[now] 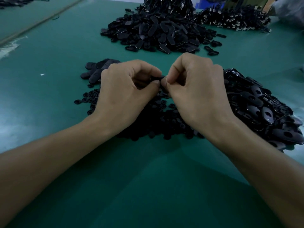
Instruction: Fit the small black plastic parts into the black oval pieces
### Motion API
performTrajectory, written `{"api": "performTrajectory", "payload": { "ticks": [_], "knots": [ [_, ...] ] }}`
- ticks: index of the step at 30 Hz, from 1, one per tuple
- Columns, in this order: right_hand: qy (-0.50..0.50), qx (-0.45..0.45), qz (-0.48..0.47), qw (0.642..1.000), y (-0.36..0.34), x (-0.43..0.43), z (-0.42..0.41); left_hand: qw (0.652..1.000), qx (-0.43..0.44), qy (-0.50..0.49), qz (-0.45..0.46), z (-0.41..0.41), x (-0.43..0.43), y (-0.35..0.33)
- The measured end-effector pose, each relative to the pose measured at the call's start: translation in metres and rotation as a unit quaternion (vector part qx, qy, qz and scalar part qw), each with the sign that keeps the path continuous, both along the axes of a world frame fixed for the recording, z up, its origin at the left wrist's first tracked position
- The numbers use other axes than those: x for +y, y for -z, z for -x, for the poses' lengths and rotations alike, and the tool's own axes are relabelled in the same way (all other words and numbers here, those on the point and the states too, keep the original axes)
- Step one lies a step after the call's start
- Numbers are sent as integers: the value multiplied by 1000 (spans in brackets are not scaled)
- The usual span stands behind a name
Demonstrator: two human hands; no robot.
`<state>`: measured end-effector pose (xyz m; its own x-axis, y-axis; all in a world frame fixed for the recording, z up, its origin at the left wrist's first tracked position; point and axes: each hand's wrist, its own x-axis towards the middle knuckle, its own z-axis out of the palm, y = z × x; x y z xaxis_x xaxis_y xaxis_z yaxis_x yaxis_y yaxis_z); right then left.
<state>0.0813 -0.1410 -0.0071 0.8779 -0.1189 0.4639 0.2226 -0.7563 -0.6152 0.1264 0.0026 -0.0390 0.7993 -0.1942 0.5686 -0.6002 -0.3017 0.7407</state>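
I have the left hand [130, 86] and the right hand [195, 89] drawn together above the mat [148, 178], backs up, all fingers curled in; between them sits one black piece [158, 78], seen edge-on; the left thumb and forefinger pinch its near end, the right thumb and forefinger pinch the other, and the fingertips of the two hands touch; from here I cannot tell whether it is an oval alone or one with a small part already in it, since the fingers cover most of it.

Directly below the hands and wrists lies a low spread of small parts [156, 119], reaching out past the left wrist; just beside the right hand, on its outer side, is a thick pile of ovals [263, 104], many with a hole showing; behind the left knuckles lies a small group of ovals [97, 69], flat on the mat.

Farther off, well apart from the hands, stands a tall heap [156, 30] of black pieces; to its right is another heap [233, 18] with pale metal bits among the black; a blue bin [209, 3] stands at the far edge.
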Motion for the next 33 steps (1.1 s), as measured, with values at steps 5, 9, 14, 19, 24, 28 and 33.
{"api": "performTrajectory", "payload": {
  "ticks": [5,9,14,19,24,28,33],
  "knots": [
    [3,11,40,999,-1,0,1,1000,14,2,-4,-3,0,1],
    [-8,18,49,999,-2,0,2,1000,10,13,-4,-3,0,1],
    [-44,22,36,998,-1,0,4,1000,17,8,2,-5,1,1],
    [-52,-3,13,999,-1,-7,0,999,43,1,19,-8,3,0],
    [-57,28,-27,998,3,-23,-9,991,86,74,71,-6,3,0],
    [-118,89,-120,982,4,-33,-15,983,115,111,86,-7,4,1],
    [-143,98,-155,973,4,-37,-16,977,146,121,96,-8,3,1]
  ]
}}
